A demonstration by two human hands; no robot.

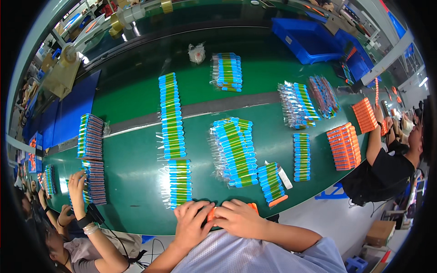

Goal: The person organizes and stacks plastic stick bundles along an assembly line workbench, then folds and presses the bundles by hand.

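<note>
Close to my body, at the near table edge, both hands grip an orange strip-shaped piece [254, 208], which is mostly hidden by my fingers. My left hand [193, 222] has its fingers curled at the piece's left part. My right hand [237, 219] bends over its middle, thumb side toward the left hand. Just beyond the right hand lies a short row of blue-and-green strips [271, 183] with an orange strip [278, 200] at its near end. Beyond the left hand, a long overlapping row of blue-and-green strips in clear wrappers [177, 182] runs away from me.
A large pile of wrapped strips [234, 150] lies mid-table. Orange stacks [343, 146] stand at right, beside a co-worker in black [380, 168]. Another co-worker's hand [77, 186] touches stacks at left [94, 179]. A blue tray [309, 41] sits at the far right.
</note>
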